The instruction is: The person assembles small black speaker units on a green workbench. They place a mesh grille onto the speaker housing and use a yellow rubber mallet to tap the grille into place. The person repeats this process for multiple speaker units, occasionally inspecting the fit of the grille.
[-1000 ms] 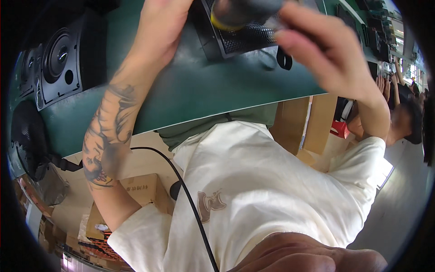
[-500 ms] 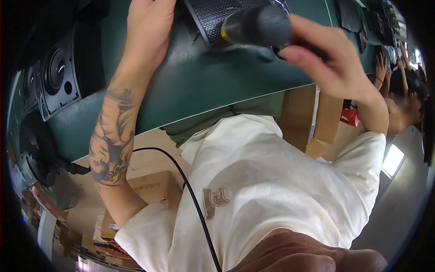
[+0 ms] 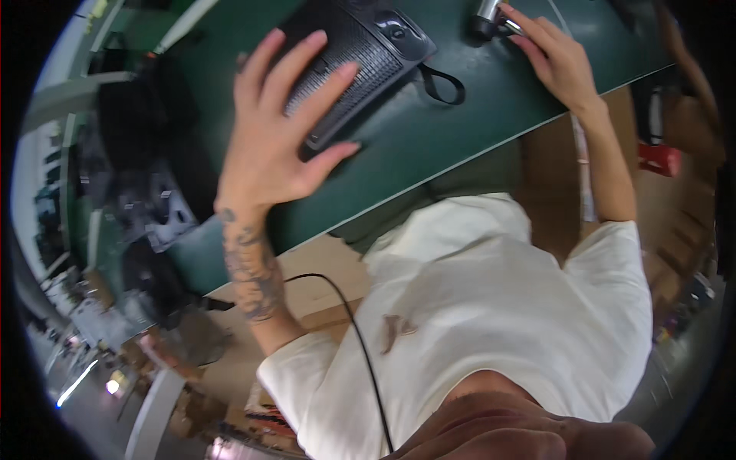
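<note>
A black box-shaped speaker [image 3: 359, 86] with a mesh grille lies on the dark green tabletop. It has a round control on its right end panel, and a black strap loop [image 3: 452, 96] sticks out from its near right corner. My left hand [image 3: 280, 138], fingers spread, is over the speaker's left part and hides some of the grille; whether it touches is unclear. At the top right, my right hand [image 3: 560, 65] has its index finger and thumb around the side part of a silver-and-black cylindrical object [image 3: 486, 21]. The picture's upper edge partly cuts that object off.
Left of my hand stand dark speaker-like units [image 3: 146, 146], blurred. A black cable [image 3: 345, 307] runs down in front of my shirt. Under the table's near edge are cardboard boxes [image 3: 552, 169], with a red item [image 3: 659, 159] at the right.
The right hand has carried a dark cylindrical thing away from the speaker toward the upper right. My left hand now shows open over the speaker. The view has shifted, bringing more of the speaker into sight.
</note>
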Tool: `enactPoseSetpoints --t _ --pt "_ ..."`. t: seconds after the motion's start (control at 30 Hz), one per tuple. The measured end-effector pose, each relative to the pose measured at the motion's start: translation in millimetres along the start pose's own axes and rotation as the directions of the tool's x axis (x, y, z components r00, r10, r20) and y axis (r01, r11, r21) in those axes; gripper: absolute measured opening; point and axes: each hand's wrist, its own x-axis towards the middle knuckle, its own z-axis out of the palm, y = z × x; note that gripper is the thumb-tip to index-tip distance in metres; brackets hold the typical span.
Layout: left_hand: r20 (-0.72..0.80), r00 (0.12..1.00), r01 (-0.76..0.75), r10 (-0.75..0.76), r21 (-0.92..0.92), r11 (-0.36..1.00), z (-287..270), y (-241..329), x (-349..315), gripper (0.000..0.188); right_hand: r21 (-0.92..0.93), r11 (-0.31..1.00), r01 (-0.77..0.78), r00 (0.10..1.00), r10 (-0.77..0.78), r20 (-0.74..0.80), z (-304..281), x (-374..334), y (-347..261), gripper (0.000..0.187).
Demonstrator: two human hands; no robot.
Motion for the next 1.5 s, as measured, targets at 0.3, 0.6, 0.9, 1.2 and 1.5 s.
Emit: enactPoseSetpoints --t 0.3,0.6,0.9,1.2,1.5 --pt "-0.223 0.952 0.194 -0.211 -0.094 0.976 -57.7 13.2 37.0 0.047 0.391 0.909 0.142 0.887 0.058 -0.457 16.0 -9.0 -16.5 0.033" --pt "0.343 0.913 0.14 -0.222 0.247 0.959 -71.6 -1.0 105.2 0.115 0.814 0.58 0.025 0.967 0.192 -0.166 36.8 -41.8 -25.3 0.024" --pt "-0.009 0.932 0.36 -0.362 0.122 0.925 -80.7 -114.7 193.7 0.097 0.84 0.536 0.085 0.989 0.057 -0.137 30.2 -37.8 -15.9 0.023" --pt "-0.013 0.879 0.431 -0.476 -0.405 0.806 -26.3 -249.6 324.7 0.058 0.83 0.553 -0.075 0.985 0.169 -0.023 27.5 -32.2 -15.3 0.026" --pt "0.136 0.464 0.875 -0.875 -0.221 0.43 -61.4 -408.2 197.8 0.112 0.918 0.397 -0.026 0.999 -0.022 0.038 22.4 -24.5 -7.5 0.032"
